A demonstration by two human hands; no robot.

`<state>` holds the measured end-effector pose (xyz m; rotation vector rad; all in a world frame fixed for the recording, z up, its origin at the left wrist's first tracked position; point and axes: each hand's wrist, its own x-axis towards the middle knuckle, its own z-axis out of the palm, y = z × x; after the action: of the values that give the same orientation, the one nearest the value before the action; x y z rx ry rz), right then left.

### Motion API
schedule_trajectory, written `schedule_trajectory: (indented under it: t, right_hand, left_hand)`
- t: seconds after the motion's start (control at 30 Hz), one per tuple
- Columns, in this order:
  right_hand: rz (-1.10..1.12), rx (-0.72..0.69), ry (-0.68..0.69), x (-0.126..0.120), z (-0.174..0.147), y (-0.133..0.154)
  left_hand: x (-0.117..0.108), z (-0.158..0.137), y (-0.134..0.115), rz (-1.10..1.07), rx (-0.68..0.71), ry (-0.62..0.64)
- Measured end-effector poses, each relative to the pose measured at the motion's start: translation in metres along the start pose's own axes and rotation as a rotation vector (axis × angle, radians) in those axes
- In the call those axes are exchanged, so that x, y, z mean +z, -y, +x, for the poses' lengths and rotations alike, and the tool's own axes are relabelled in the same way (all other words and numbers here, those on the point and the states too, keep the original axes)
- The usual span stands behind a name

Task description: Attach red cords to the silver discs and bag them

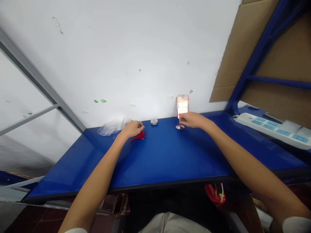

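Note:
My left hand (133, 128) is over the left part of the blue table, its fingers pinched together. Right beneath them lies a small bundle of red cords (139, 136); whether one is between the fingertips is hidden. My right hand (191, 119) is closed in a pinch on a small red cord (180, 125), just above a round silver disc (181, 127) lying near the wall. Between my hands, further back, sits a stack of shiny metal rings or discs (154, 122).
A lit phone (182, 106) leans against the white wall behind my right hand. Crumpled clear plastic (110, 127) lies at the back left. A white power strip (272, 129) with blue sockets runs along the right, below a blue metal frame (250, 64) and cardboard (228, 71).

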<state>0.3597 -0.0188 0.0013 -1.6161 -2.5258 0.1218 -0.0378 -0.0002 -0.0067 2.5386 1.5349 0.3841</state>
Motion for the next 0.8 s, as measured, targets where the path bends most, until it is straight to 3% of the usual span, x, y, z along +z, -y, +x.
schedule_trajectory:
  t: [0.33,0.53,0.8]
  right_hand:
    - [0.080,0.015,-0.027,-0.005,-0.003,0.001]
    - [0.108,0.012,0.127,0.000,0.000,-0.006]
    - [0.036,-0.049,0.031,0.009,0.008,-0.006]
  left_hand:
    - [-0.002,0.002,0.012,0.007,-0.005,0.088]
    - [-0.006,0.001,0.017,-0.025,0.030,0.221]
    - [-0.002,0.004,0.017,0.004,0.072,0.206]
